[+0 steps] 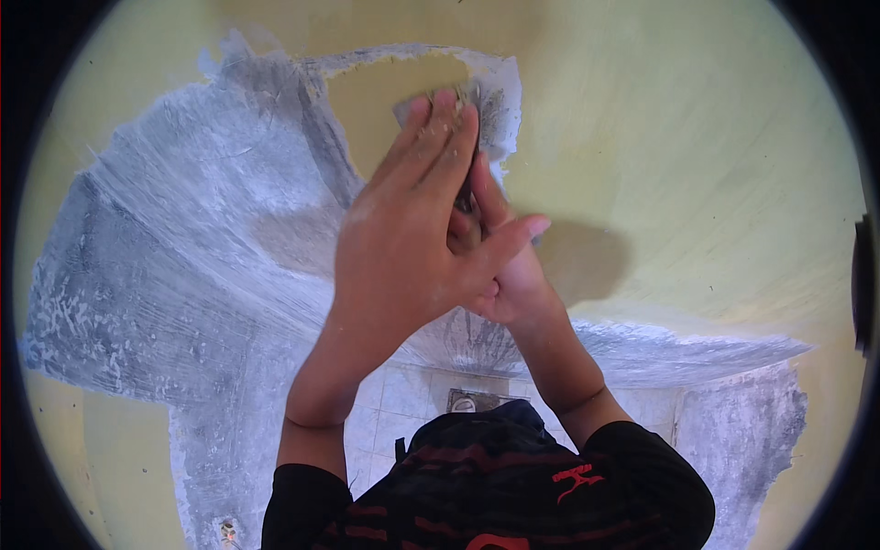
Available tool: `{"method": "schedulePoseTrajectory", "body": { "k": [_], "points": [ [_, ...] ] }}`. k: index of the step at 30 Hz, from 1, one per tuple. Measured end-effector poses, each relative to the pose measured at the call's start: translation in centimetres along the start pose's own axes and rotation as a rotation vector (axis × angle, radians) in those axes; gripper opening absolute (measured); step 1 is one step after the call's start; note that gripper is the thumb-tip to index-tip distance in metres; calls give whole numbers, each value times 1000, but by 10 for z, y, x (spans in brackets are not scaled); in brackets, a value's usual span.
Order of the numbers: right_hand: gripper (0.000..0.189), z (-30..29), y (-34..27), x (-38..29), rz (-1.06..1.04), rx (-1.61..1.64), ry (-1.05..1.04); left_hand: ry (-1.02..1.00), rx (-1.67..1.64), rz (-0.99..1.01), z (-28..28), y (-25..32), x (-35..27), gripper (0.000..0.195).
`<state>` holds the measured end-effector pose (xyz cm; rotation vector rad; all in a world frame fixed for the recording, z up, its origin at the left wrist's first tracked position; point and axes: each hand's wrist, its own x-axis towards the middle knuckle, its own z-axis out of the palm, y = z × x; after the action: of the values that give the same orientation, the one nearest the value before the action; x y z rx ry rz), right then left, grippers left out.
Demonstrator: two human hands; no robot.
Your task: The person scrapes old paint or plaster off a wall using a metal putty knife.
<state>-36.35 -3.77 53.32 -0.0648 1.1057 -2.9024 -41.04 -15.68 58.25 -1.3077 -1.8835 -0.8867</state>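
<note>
A scraper with a flat metal blade [410, 110] lies against the wall at the upper middle, at the border of a yellow paint patch [375, 82] and bared grey plaster [502, 103]. My right hand [505, 254] is closed round its dark handle, partly hidden behind the other hand. The fingers of my left hand [405, 227] lie extended and close together over the blade, pressing on it, with the thumb stretched out to the right across my right hand. Paint crumbs cling to the left fingers and the blade.
Scraped grey-white plaster [206, 179] spreads to the left and low on the wall. Yellow paint [687, 172] covers the right side. Below are a tiled floor [392, 392], with a small item on a dark square [464, 404], and a small fitting [227, 531] at the lower left.
</note>
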Motion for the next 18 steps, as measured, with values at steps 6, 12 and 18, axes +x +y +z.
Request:
{"method": "schedulePoseTrajectory", "body": {
  "k": [6, 12, 18],
  "points": [
    [70, -93, 50, -47, 104, -435, 208, -180, -191, -148, 28, -1, -101, 77],
    [56, -169, 121, -98, 252, -629, 311, -332, -431, -593, 66, -29, -217, 36],
    [63, -161, 118, -105, 191, -550, 288, -146, -580, -830, 84, -31, -228, 39]
  ]
}}
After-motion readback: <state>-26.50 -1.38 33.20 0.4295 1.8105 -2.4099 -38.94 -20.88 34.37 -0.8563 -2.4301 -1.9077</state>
